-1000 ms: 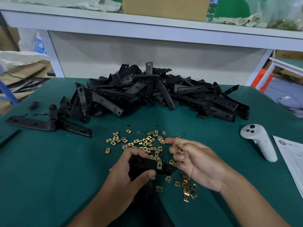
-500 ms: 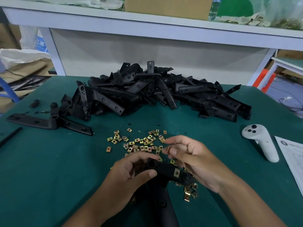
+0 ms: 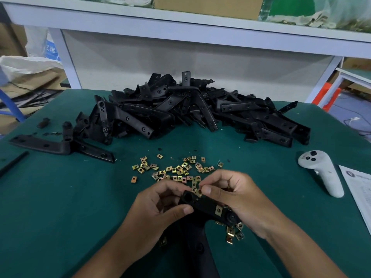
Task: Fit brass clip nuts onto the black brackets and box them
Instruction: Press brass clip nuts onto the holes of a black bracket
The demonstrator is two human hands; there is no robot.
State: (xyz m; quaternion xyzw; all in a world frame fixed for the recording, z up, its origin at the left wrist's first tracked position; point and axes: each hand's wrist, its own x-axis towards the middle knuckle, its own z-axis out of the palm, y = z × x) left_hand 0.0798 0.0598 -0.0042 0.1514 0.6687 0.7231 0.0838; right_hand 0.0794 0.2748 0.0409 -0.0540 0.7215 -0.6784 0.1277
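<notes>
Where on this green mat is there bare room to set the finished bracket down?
Bare mat lies near left, between the flat bracket and the left hand. A narrower strip lies between the right hand and the white controller. The bracket pile and scattered clip nuts crowd the middle.

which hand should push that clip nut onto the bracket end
Right. The right hand already pinches the clip nut at the bracket end, while the left hand steadies the bracket.

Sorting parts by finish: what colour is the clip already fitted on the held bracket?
Brassy gold clip on the black bracket, head view.
</notes>
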